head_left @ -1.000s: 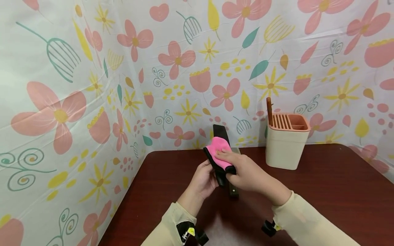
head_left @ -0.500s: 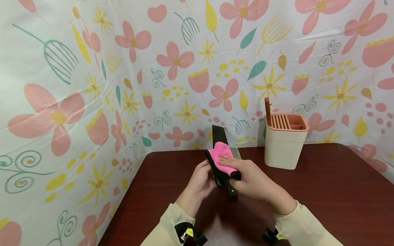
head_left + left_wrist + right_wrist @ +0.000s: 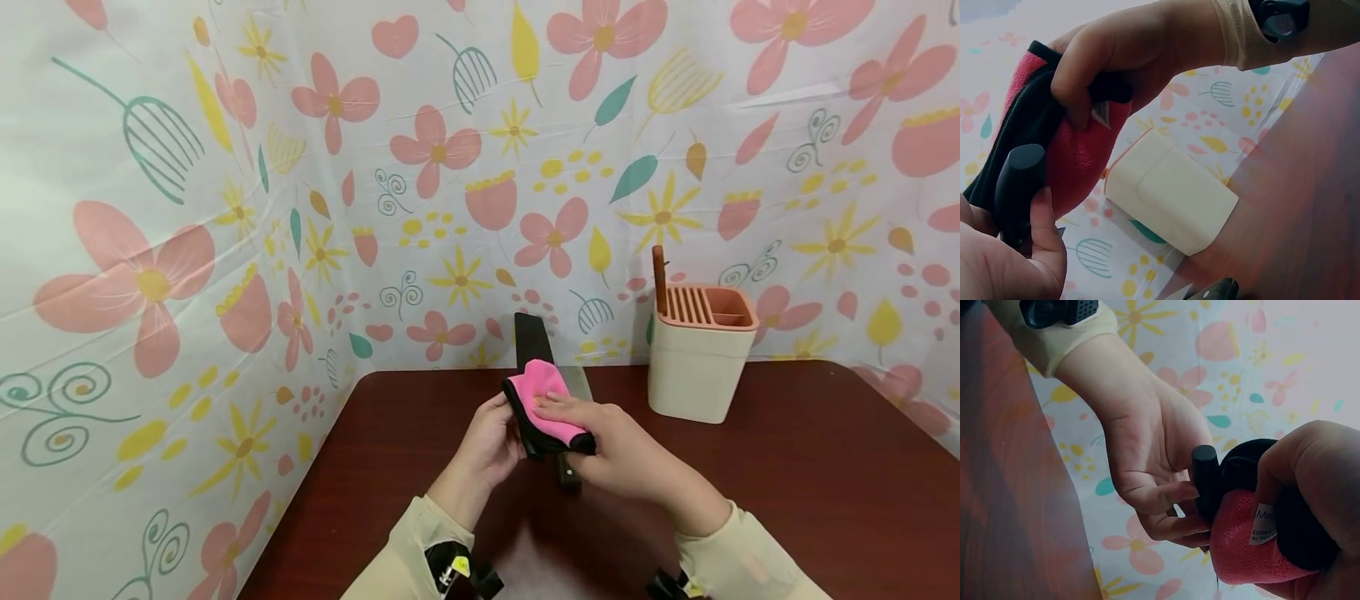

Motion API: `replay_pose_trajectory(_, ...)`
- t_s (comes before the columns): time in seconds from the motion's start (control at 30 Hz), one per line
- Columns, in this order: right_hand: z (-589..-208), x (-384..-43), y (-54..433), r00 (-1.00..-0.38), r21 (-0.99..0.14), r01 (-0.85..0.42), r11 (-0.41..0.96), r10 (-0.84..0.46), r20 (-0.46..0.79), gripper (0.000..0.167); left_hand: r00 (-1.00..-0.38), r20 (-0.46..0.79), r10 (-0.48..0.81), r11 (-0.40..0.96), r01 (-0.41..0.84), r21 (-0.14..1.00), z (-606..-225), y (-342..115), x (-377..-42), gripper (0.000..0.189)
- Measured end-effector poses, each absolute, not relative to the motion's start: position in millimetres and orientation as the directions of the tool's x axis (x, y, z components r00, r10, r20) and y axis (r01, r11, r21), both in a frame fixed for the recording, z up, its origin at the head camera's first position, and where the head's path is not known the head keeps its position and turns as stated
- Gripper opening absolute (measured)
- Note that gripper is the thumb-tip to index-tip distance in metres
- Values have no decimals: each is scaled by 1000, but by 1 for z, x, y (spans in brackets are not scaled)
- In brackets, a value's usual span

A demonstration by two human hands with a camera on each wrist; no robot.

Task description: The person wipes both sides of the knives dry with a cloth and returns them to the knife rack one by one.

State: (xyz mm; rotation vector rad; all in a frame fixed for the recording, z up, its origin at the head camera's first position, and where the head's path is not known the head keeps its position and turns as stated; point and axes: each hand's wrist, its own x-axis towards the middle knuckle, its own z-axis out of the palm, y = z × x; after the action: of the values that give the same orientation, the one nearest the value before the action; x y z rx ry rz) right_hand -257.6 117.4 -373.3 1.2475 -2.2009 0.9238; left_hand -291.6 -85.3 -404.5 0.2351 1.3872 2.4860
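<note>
A black knife (image 3: pixel 533 340) is held between the hands, its handle (image 3: pixel 1019 181) gripped by the left hand (image 3: pixel 489 442) and its blade (image 3: pixel 531 333) pointed away. A pink cloth (image 3: pixel 542 390) with black edging is pinched by the right hand (image 3: pixel 622 446) and pressed over the knife. Beneath, a second knife (image 3: pixel 577 383) is seen on the brown bench (image 3: pixel 810 475), left of a cream holder (image 3: pixel 697 371).
</note>
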Motion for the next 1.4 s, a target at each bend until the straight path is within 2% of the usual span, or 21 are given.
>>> replay_pose_trajectory(0.17,-376,-257,120,-487,-339,-873,351,-586,648,69,-949,-1,315,-486,-162,859,-407,-85,-294,22)
replay_pose_trajectory(0.4,-381,-254,121,-447,-329,-895,302,-606,658,68,-958,-25,285,-469,-163,868,-412,-86,-297,26)
replay_pose_trajectory(0.83,-373,-251,132,-480,-394,-873,288,-654,585,64,-946,-38,323,-443,-187,877,-416,-90,-297,15)
replay_pose_trajectory(1.0,-364,-250,140,-490,-465,-852,240,-678,547,66,-935,-39,352,-427,-197,882,-417,-95,-300,37)
replay_pose_trajectory(1.23,-351,-259,165,-552,-595,-785,176,-634,541,64,-921,-1,390,-427,-182,886,-410,-102,-303,38)
replay_pose_trajectory(1.4,-346,-268,190,-631,-596,-762,251,-493,599,59,-917,5,399,-421,-178,889,-406,-103,-304,44)
